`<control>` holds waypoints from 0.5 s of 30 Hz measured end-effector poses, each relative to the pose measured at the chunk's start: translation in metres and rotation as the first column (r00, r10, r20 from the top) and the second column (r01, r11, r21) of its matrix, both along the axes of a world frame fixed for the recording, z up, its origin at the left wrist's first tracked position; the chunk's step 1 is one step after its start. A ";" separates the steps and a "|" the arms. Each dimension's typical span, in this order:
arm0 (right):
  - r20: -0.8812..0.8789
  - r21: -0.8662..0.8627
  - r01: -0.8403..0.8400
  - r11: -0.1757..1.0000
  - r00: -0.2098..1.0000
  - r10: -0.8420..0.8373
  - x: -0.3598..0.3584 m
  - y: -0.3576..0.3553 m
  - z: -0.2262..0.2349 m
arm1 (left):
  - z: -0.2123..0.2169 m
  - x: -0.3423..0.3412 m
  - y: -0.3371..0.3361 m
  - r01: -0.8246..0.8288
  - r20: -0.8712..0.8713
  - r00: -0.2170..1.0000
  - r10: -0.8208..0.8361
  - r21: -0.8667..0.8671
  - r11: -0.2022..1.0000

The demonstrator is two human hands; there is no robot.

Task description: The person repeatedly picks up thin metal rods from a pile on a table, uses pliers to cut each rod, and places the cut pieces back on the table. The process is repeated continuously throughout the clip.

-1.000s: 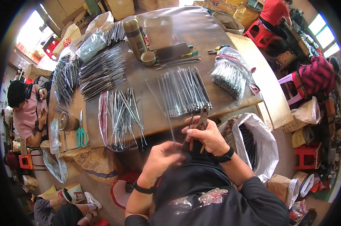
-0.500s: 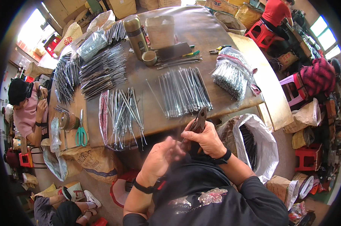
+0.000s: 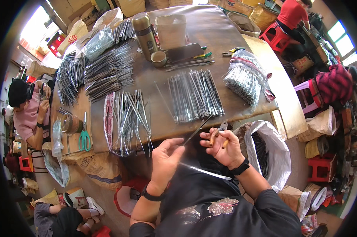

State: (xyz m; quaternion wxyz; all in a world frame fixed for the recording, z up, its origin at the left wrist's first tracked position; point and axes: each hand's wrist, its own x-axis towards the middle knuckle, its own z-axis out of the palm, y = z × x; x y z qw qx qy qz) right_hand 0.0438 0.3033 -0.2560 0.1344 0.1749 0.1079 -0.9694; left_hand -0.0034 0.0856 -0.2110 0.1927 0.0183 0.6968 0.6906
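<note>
My left hand (image 3: 166, 162) pinches a thin metal strip (image 3: 196, 132) between thumb and fingers; its far end slants up to the table edge. A second shiny strip length (image 3: 205, 171) sticks out below that hand, over my shirt; whether both are one bent piece I cannot tell. In my right hand (image 3: 230, 152), turned partly palm up, lies a pair of pliers (image 3: 213, 136) with orange-tan handles, loosely gripped, jaws upward. Just beyond my hands, a neat row of metal strips (image 3: 196, 96) lies on the brown table (image 3: 158, 114). A looser bunch of strips (image 3: 131, 118) lies to its left.
Bigger strip piles (image 3: 109, 73) cover the far left, near teal scissors (image 3: 84, 138). A thermos (image 3: 143, 35), cup (image 3: 158, 59) and plastic tub (image 3: 170, 31) stand behind. A bagged bundle (image 3: 245, 81) lies right; an open white sack (image 3: 279, 158) stands beside me. Other people sit around.
My right hand has turned more palm up, its hold on the pliers loosening, and moved slightly right. My left hand has shifted slightly left; the strip lengths now show clearly.
</note>
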 end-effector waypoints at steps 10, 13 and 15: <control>-0.009 0.982 -0.093 0.163 0.846 0.533 0.008 -0.014 0.001 | 0.007 0.002 0.004 -0.004 -0.344 0.937 -0.061 -0.187 0.982; 0.084 0.976 0.054 -0.211 0.802 0.592 0.002 -0.011 0.010 | 0.008 0.001 0.004 -0.015 -0.345 0.937 -0.049 -0.182 0.983; 0.118 0.932 0.125 -0.342 0.785 0.608 -0.001 -0.009 0.015 | 0.008 0.000 0.003 -0.012 -0.337 0.940 -0.053 -0.186 0.982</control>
